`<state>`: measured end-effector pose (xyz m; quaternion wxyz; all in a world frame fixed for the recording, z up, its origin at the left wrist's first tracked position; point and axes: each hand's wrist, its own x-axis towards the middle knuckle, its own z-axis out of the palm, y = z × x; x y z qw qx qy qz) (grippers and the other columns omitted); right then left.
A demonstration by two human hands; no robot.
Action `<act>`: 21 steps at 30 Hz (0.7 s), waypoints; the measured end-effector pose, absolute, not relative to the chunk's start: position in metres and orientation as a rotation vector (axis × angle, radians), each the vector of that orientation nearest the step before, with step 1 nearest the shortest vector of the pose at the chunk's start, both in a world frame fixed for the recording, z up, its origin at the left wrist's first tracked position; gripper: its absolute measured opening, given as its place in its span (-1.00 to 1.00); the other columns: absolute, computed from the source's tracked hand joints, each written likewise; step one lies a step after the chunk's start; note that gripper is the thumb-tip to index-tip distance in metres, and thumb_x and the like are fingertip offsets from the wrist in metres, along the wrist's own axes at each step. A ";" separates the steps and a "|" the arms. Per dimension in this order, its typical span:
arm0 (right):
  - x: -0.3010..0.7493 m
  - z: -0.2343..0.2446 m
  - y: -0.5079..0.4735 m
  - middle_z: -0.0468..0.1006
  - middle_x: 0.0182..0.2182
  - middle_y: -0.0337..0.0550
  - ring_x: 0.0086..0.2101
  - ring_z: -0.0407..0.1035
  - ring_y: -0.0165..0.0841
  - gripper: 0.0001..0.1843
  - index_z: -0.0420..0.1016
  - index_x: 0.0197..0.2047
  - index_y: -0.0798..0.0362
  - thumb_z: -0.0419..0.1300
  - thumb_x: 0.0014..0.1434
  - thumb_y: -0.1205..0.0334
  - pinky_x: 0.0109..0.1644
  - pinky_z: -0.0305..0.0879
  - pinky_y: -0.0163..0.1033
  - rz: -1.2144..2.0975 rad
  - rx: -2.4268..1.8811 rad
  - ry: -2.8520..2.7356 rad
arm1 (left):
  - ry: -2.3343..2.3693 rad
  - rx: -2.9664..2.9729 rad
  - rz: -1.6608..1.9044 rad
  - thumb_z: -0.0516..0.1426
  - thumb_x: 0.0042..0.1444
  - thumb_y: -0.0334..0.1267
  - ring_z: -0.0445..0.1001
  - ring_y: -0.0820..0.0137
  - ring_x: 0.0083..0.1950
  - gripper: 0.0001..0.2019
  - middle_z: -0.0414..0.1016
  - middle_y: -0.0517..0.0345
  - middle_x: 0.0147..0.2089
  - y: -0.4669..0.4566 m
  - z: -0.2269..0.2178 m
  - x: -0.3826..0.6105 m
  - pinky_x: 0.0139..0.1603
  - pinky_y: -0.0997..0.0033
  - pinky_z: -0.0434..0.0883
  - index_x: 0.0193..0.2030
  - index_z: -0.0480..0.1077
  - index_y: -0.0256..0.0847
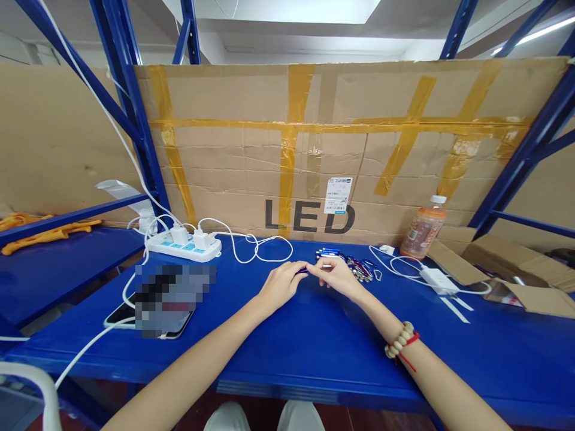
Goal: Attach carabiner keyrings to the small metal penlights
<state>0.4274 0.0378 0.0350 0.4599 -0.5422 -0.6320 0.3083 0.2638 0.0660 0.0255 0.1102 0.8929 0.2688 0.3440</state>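
Observation:
My left hand (279, 282) is closed on a small dark purple piece (302, 270), mostly hidden by the fingers, so its exact kind does not show. Its tip points toward my right hand (336, 275), whose thumb and index finger are pinched at the piece's right end. Both hands are just above the blue shelf top (314, 347). Behind my right hand lies a pile of small metallic carabiners (360, 269) in purple, blue and silver. Several blue pen-like sticks (327, 252) lie beside the pile at the back.
A white power strip (184, 246) with plugs and loose cables stands at the back left. In front of it lie phones (182, 326), partly blurred. At right are a drink bottle (423, 227), a white adapter (438, 280) and an open cardboard box (539, 299). A cardboard sheet (233, 167) stands behind.

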 end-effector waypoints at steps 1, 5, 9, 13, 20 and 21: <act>0.428 0.035 0.038 0.30 -0.76 -0.31 -0.73 0.16 -0.56 -0.66 0.37 -0.60 0.13 0.25 -0.18 -0.01 -0.71 0.04 -0.46 0.719 -1.327 -1.555 | 0.801 2.610 1.010 -0.08 0.16 -0.28 0.39 0.39 -0.10 -0.78 0.44 0.18 -0.11 0.066 0.025 0.265 -0.08 0.41 0.32 -0.10 0.30 -0.12; 0.431 0.036 0.039 0.40 -0.57 -0.23 -0.69 0.23 -0.55 -0.67 0.46 -0.47 0.14 0.28 -0.21 0.02 -0.69 0.10 -0.44 0.615 -1.262 -1.545 | 0.867 2.551 1.003 -0.10 0.16 -0.27 0.40 0.40 -0.13 -0.76 0.44 0.19 -0.12 0.066 0.025 0.266 -0.13 0.44 0.31 -0.09 0.30 -0.12; 0.435 0.037 0.040 0.42 -0.41 -0.14 -0.67 0.25 -0.56 -0.67 0.51 -0.44 0.13 0.26 -0.18 0.01 -0.72 0.11 -0.43 0.665 -1.159 -1.621 | 0.933 2.472 0.929 -0.15 0.17 -0.25 0.41 0.44 -0.27 -0.73 0.45 0.24 -0.28 0.066 0.028 0.265 -0.27 0.50 0.30 -0.09 0.30 -0.08; 0.436 0.038 0.039 0.42 -0.46 -0.17 -0.67 0.24 -0.57 -0.70 0.53 -0.46 0.13 0.30 -0.22 0.05 -0.71 0.13 -0.42 0.676 -1.121 -1.620 | 0.939 2.418 0.851 -0.17 0.17 -0.23 0.39 0.47 -0.35 -0.72 0.43 0.27 -0.38 0.065 0.029 0.266 -0.33 0.54 0.26 -0.12 0.31 -0.07; 0.437 0.039 0.037 0.41 -0.49 -0.19 -0.65 0.26 -0.55 -0.76 0.51 -0.54 0.12 0.30 -0.22 0.09 -0.68 0.18 -0.41 0.758 -1.077 -1.653 | 0.906 2.485 0.787 -0.16 0.17 -0.22 0.40 0.40 -0.18 -0.75 0.44 0.23 -0.17 0.060 0.030 0.263 -0.25 0.48 0.28 -0.12 0.28 -0.06; 0.437 0.038 0.037 0.40 -0.48 -0.19 -0.65 0.26 -0.55 -0.76 0.50 -0.55 0.12 0.30 -0.22 0.09 -0.69 0.16 -0.42 0.773 -1.082 -1.656 | 0.897 2.505 0.766 -0.16 0.17 -0.22 0.40 0.38 -0.16 -0.76 0.44 0.23 -0.15 0.059 0.030 0.262 -0.24 0.46 0.28 -0.12 0.26 -0.06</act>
